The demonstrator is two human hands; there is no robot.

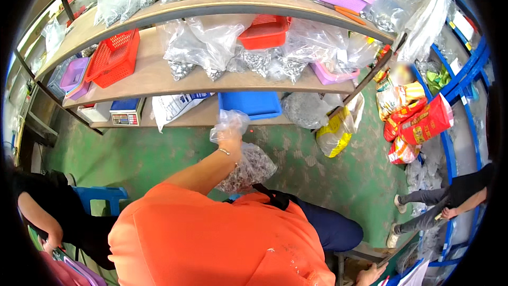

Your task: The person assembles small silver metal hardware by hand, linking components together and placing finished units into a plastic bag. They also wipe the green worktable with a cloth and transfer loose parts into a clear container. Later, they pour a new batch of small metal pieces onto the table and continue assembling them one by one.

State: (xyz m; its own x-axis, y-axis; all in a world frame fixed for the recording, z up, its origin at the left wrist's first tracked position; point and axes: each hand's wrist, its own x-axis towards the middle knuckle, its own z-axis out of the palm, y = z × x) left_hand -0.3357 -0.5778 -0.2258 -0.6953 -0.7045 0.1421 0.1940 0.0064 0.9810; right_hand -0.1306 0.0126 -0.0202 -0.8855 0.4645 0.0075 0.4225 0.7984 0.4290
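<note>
My left hand (228, 139) is raised in front of me and shut on the twisted neck of a clear plastic bag (247, 167) full of small grey metal parts. The bag hangs below the hand over the green floor, in front of the lowest shelf. A thin bracelet sits on that wrist. My right hand (370, 274) shows only partly at the lower edge, beside my dark trouser leg and a low wooden seat. Its fingers are too cut off to read. My orange shirt fills the lower middle.
Wooden shelves (159, 77) hold red baskets (112, 58), purple trays, a blue tray (250, 104), a small scale (126, 112) and several bags of metal parts. Red and yellow sacks (418, 122) lie at right. One person sits at left (42, 217), another at right (450, 201).
</note>
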